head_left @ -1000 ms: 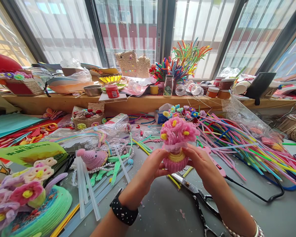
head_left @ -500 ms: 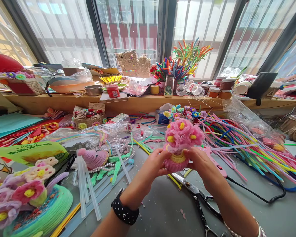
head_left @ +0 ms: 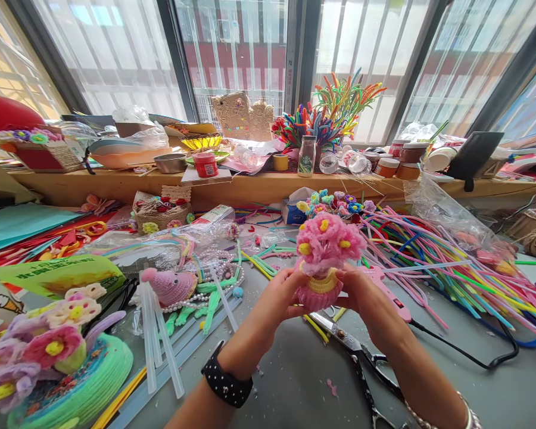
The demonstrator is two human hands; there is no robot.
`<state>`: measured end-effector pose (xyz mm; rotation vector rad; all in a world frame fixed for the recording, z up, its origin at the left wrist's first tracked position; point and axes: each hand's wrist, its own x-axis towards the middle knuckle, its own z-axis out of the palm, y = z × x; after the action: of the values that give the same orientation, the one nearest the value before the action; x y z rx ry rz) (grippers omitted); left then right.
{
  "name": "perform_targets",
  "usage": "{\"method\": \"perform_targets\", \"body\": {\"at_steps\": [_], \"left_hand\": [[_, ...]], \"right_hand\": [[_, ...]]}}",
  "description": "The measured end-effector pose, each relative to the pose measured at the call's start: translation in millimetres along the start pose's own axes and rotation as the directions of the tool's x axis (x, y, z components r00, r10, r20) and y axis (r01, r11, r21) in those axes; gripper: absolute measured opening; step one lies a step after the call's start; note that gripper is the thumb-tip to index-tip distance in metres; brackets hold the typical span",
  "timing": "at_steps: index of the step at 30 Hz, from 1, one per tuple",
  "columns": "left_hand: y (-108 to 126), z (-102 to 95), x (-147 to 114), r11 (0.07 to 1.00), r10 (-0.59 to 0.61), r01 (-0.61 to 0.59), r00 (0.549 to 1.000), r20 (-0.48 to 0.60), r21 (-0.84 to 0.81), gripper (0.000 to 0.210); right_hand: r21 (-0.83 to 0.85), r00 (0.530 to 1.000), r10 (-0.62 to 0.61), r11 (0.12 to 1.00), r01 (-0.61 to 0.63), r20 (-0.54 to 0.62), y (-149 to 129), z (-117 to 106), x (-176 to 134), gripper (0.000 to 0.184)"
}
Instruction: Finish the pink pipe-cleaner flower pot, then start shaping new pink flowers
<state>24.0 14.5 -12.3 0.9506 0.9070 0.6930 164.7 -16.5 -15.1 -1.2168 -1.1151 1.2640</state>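
A small pink flower pot (head_left: 320,292) with a yellow band, made of fuzzy pipe cleaners, is held up between both hands. Fluffy pink flowers (head_left: 329,241) with yellow centres rise out of it. My left hand (head_left: 280,298) grips the pot's left side, thumb at the rim and fingers beneath. On the right side my right hand (head_left: 364,295) holds it the same way. Below the hands lie large scissors (head_left: 351,345) with black handles. A pink glue gun (head_left: 390,298) rests behind my right hand, its black cable trailing right.
Clear glue sticks (head_left: 154,339) lie at left, near a pink crocheted figure (head_left: 172,288) and a green pot of fuzzy flowers (head_left: 80,381). Many coloured pipe cleaners (head_left: 429,256) spread at right. Jars and a glass bottle (head_left: 307,156) line the windowsill.
The flowers have tipped slightly to the left and up in my hands, showing more of the gap above the pot's rim. Both hands keep their grip.
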Motion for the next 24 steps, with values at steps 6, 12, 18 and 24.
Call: {"method": "perform_targets", "body": {"at_steps": [6, 12, 18, 24], "left_hand": [[-1.5, -0.8, 1.7, 1.000, 0.011, -0.011, 1.000, 0.007, 0.006, 0.059], [-5.5, -3.4, 5.1, 1.000, 0.023, -0.023, 1.000, 0.017, 0.008, 0.062], [-1.8, -0.8, 1.2, 1.000, 0.004, -0.004, 1.000, 0.021, 0.030, 0.058], [-3.6, -3.3, 3.7, 1.000, 0.026, -0.026, 0.999, 0.022, -0.007, 0.063]], "right_hand": [[-0.052, 1.000, 0.019, 0.998, -0.020, -0.024, -2.0, 0.7, -1.1, 0.032], [-0.062, 1.000, 0.017, 0.998, -0.018, -0.019, -2.2, 0.0, -1.6, 0.031], [-0.072, 0.999, 0.018, 0.997, -0.020, -0.031, -4.2, 1.3, -1.9, 0.032], [-0.041, 0.999, 0.012, 0.999, -0.014, -0.048, -3.0, 1.1, -0.6, 0.032]]}}
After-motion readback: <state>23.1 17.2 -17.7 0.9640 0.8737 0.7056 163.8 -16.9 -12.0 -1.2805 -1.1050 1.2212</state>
